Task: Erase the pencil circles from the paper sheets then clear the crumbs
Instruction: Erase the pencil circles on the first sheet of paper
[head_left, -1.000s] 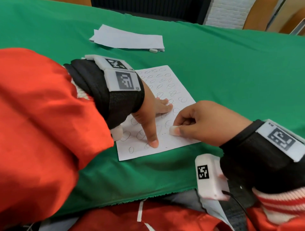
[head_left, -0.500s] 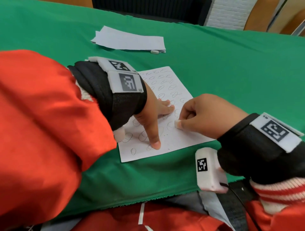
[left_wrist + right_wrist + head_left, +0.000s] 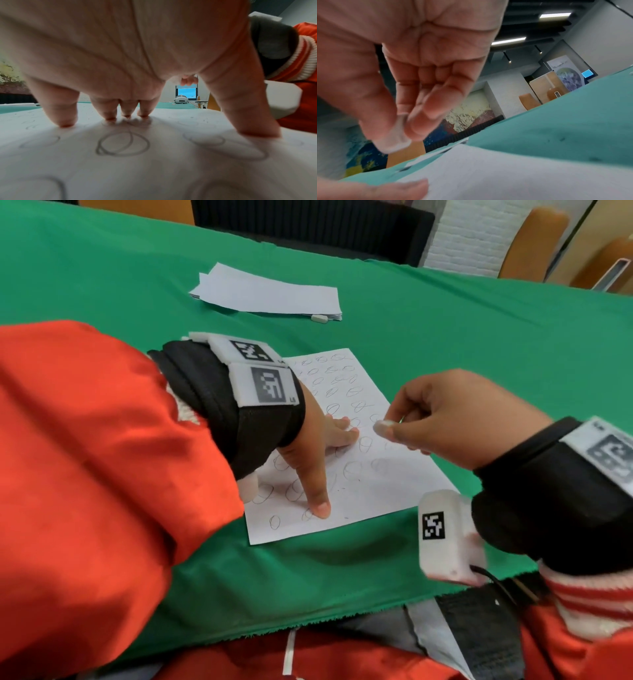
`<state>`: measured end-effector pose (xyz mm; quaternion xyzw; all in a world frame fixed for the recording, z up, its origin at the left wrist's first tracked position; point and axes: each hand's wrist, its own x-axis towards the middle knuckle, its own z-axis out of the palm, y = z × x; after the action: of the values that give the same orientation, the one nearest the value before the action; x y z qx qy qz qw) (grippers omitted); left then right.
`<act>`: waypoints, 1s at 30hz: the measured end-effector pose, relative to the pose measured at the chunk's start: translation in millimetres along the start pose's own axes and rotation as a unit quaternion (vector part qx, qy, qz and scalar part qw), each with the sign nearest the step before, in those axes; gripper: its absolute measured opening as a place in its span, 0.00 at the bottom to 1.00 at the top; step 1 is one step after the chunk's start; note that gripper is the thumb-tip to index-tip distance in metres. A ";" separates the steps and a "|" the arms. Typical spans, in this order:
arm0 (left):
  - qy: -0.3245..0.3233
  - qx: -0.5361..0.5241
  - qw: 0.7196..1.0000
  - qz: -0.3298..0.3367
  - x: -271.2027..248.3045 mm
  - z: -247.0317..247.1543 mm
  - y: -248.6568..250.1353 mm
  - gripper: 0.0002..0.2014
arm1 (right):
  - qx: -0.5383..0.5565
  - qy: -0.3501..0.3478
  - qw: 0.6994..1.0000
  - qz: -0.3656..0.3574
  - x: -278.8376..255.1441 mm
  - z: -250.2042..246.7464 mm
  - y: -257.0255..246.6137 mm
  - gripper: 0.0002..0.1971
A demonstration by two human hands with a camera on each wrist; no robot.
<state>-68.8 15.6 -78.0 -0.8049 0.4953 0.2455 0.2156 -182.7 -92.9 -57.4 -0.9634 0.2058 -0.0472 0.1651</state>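
Green cloth [image 3: 479,344] carries the sheet [image 3: 370,494]; my left hand [image 3: 318,446] presses it flat with spread fingers, my right hand [image 3: 455,419] pinches the eraser [image 3: 383,427] just above it. Mid-erasing: next, lower onto a remaining circle [image 3: 351,469]

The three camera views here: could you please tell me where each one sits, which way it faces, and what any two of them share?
Head: worn on the head, looking forward and down at the green table; shows both red sleeves, the left hand pressing the sheet of paper, the right hand pinching an eraser.
Left wrist: under the left palm, facing along its fingers spread on the sheet.
Right wrist: under the right palm, facing the eraser, held off the sheet.
Shared: all three show the sheet.
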 end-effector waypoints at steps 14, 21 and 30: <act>-0.006 0.003 1.000 -0.001 1.2 -0.8 -1.0 0.60 | -0.028 -0.097 0.994 0.029 -4.4 20.0 13.2 0.07; -0.005 -0.001 1.000 0.001 0.6 -0.6 -0.4 0.60 | -0.028 -0.111 0.993 0.018 -3.5 22.0 11.5 0.08; -0.003 0.002 1.000 0.000 0.3 -0.9 -0.1 0.60 | -0.035 -0.100 0.994 0.022 0.2 19.3 13.0 0.07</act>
<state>-68.5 14.9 -77.5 -0.8035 0.4955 0.2471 0.2187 -184.4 -98.4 -79.9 -0.9638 0.2105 0.0599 0.1520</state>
